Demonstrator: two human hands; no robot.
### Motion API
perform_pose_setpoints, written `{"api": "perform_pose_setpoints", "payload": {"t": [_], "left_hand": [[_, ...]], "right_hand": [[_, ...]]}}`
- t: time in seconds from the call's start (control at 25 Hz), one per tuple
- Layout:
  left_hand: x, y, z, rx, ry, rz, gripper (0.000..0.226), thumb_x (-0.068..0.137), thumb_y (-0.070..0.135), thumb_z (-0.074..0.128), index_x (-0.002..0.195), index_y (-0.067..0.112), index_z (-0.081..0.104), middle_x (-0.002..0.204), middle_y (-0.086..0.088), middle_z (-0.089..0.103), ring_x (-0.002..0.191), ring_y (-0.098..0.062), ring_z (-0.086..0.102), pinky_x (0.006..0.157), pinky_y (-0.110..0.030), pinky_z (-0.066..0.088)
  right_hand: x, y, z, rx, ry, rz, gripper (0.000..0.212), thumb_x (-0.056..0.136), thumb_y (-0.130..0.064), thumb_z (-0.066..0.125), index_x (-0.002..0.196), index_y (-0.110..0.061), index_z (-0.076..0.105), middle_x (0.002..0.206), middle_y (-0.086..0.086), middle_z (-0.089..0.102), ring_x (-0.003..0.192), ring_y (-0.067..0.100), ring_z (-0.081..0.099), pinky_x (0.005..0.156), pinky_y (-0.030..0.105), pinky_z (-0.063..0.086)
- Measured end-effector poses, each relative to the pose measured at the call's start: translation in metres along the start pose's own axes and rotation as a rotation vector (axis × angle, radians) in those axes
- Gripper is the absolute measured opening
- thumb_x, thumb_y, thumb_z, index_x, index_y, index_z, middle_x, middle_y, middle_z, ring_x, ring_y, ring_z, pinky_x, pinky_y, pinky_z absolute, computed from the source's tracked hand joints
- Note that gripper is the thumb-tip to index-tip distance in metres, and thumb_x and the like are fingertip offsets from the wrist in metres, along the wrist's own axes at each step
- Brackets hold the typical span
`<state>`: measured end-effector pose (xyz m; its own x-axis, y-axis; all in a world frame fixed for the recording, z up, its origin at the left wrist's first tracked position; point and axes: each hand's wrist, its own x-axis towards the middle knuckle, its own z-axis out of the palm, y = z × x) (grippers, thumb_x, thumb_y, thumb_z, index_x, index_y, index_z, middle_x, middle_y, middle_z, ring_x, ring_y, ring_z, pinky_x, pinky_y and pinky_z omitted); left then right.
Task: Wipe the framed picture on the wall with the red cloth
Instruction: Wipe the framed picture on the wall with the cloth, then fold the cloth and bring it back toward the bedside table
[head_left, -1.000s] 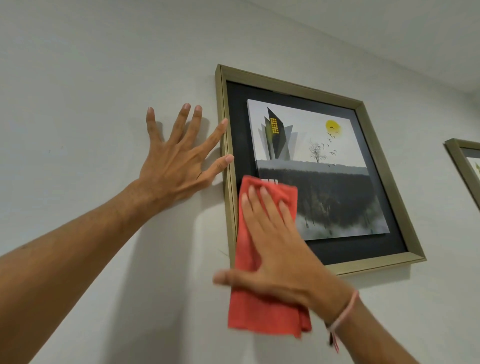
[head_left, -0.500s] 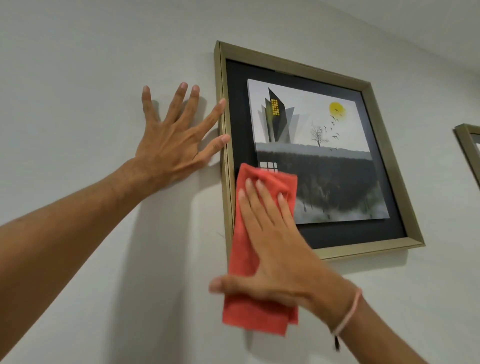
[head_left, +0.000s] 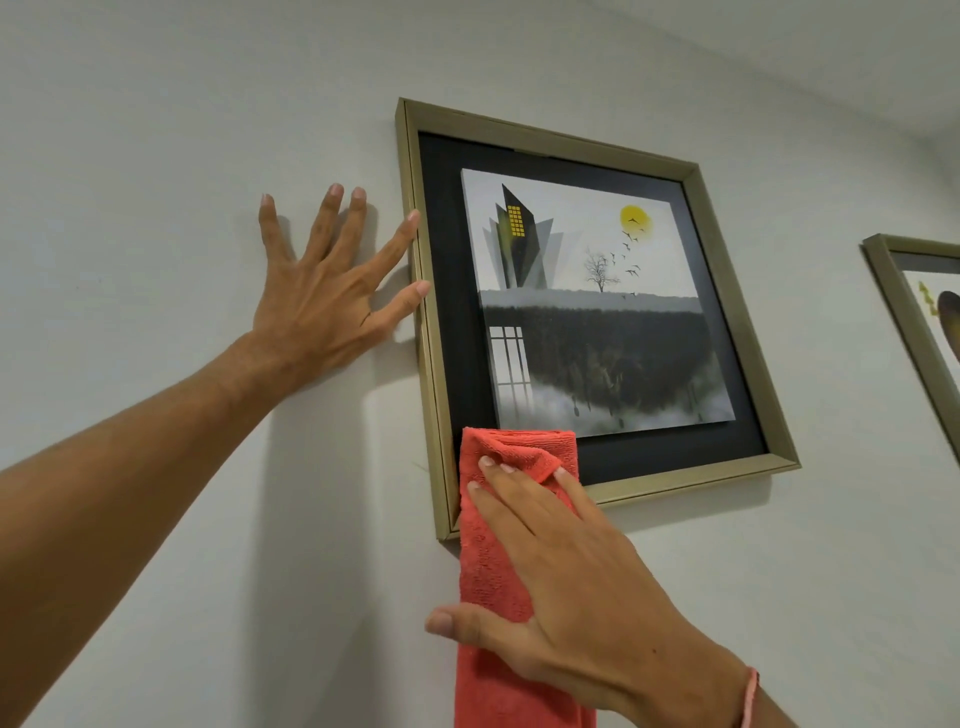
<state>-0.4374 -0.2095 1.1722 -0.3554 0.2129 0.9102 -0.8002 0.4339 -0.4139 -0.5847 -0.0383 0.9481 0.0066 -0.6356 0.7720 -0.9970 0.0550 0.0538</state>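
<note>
A framed picture (head_left: 737, 322) with a gold frame, black mat and a grey landscape print hangs on the white wall. My right hand (head_left: 571, 587) lies flat on the red cloth (head_left: 488, 566), pressing it over the frame's lower left corner; the cloth's lower end hangs down the wall below the frame. Spread flat on the wall left of the frame is my left hand (head_left: 327, 301), its thumb and forefinger touching the frame's left edge. It holds nothing.
A second gold-framed picture (head_left: 904, 322) hangs at the right edge of view, partly cut off. Bare white wall (head_left: 156, 182) surrounds both frames, and the ceiling line runs across the upper right.
My right hand has slid the red cloth down from the picture's lower left area to the frame's bottom left corner. The left hand has stayed by the frame's left edge.
</note>
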Motion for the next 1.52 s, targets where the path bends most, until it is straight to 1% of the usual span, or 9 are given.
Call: {"api": "perform_pose_setpoints", "payload": {"t": [0.24, 0.36, 0.44, 0.64, 0.84, 1.0, 1.12, 1.28, 1.52], "left_hand": [[0.002, 0.0, -0.001, 0.008, -0.004, 0.002, 0.08, 0.09, 0.077, 0.006, 0.161, 0.041, -0.005, 0.175, -0.013, -0.006, 0.161, -0.033, -0.008, 0.12, -0.077, 0.001], [0.0, 0.0, -0.003, -0.012, 0.007, 0.0, 0.08, 0.091, 0.076, 0.007, 0.162, 0.04, -0.002, 0.175, -0.013, -0.004, 0.161, -0.032, -0.006, 0.12, -0.078, 0.002], [-0.005, 0.002, -0.007, -0.037, 0.03, 0.008, 0.08, 0.093, 0.075, 0.01, 0.162, 0.037, 0.002, 0.175, -0.014, 0.001, 0.162, -0.031, -0.001, 0.12, -0.077, 0.003], [-0.031, 0.015, -0.027, -0.238, 0.066, -0.001, 0.076, 0.097, 0.066, 0.017, 0.162, 0.027, 0.021, 0.173, -0.014, 0.016, 0.161, -0.029, 0.013, 0.125, -0.069, 0.007], [-0.113, 0.048, -0.047, -0.612, 0.088, -0.029, 0.072, 0.096, 0.054, 0.043, 0.154, 0.011, 0.04, 0.158, -0.018, 0.044, 0.147, -0.03, 0.041, 0.12, -0.053, 0.037], [-0.171, 0.076, -0.08, -0.958, -0.172, -0.104, 0.086, 0.082, 0.076, 0.054, 0.151, 0.028, 0.04, 0.149, 0.005, 0.048, 0.133, -0.004, 0.045, 0.111, -0.025, 0.04], [-0.207, 0.078, -0.096, -1.141, -0.545, -0.221, 0.092, 0.071, 0.073, 0.072, 0.149, 0.036, 0.043, 0.152, 0.014, 0.049, 0.135, -0.001, 0.048, 0.113, -0.028, 0.043], [-0.261, 0.046, -0.113, -1.484, -1.01, -0.341, 0.026, 0.084, 0.038, 0.08, 0.106, 0.025, 0.077, 0.104, 0.013, 0.079, 0.096, -0.003, 0.074, 0.085, -0.022, 0.06], [-0.358, -0.04, -0.168, -1.543, -0.966, -0.792, 0.041, 0.07, 0.022, 0.089, 0.108, 0.01, 0.079, 0.096, -0.012, 0.08, 0.082, -0.016, 0.074, 0.066, -0.022, 0.061]], "right_hand": [[-0.015, 0.043, -0.01, -0.042, 0.105, 0.154, 0.108, 0.072, -0.094, -0.006, 0.159, -0.036, 0.023, 0.16, -0.028, 0.02, 0.152, -0.005, 0.015, 0.128, 0.031, 0.003], [-0.005, 0.062, -0.014, 0.104, 0.264, 0.151, 0.046, 0.1, -0.056, 0.042, 0.137, -0.032, 0.058, 0.142, -0.02, 0.057, 0.129, 0.002, 0.056, 0.117, 0.031, 0.042], [0.011, 0.069, -0.017, 0.114, 0.389, 0.147, 0.02, 0.099, -0.027, 0.062, 0.119, -0.026, 0.064, 0.119, -0.01, 0.067, 0.099, 0.01, 0.07, 0.088, 0.037, 0.06], [0.031, 0.076, -0.022, 0.05, 0.421, 0.208, 0.043, 0.084, -0.04, 0.079, 0.12, -0.024, 0.063, 0.11, -0.005, 0.069, 0.093, 0.014, 0.065, 0.086, 0.036, 0.058], [0.025, 0.065, -0.03, 0.085, 0.365, 0.221, 0.022, 0.086, -0.041, 0.076, 0.099, -0.024, 0.072, 0.09, -0.01, 0.066, 0.091, 0.014, 0.054, 0.094, 0.047, 0.052], [0.002, 0.024, -0.029, 0.193, 0.453, 0.174, 0.02, 0.085, -0.039, 0.076, 0.092, -0.022, 0.066, 0.09, -0.007, 0.067, 0.091, 0.016, 0.057, 0.09, 0.048, 0.053], [-0.013, -0.021, -0.026, 0.347, 0.47, 0.115, 0.02, 0.089, -0.038, 0.073, 0.093, -0.021, 0.063, 0.09, -0.007, 0.068, 0.093, 0.017, 0.065, 0.088, 0.047, 0.057], [-0.03, -0.073, -0.019, 0.641, 0.435, 0.107, 0.018, 0.093, -0.03, 0.072, 0.092, -0.018, 0.057, 0.064, -0.013, 0.069, 0.059, -0.001, 0.064, 0.058, 0.017, 0.051], [-0.065, -0.145, 0.01, 1.1, 0.209, 0.334, 0.016, 0.092, -0.024, 0.075, 0.097, -0.022, 0.061, 0.061, -0.003, 0.076, 0.053, 0.006, 0.063, 0.051, 0.02, 0.049]]}}
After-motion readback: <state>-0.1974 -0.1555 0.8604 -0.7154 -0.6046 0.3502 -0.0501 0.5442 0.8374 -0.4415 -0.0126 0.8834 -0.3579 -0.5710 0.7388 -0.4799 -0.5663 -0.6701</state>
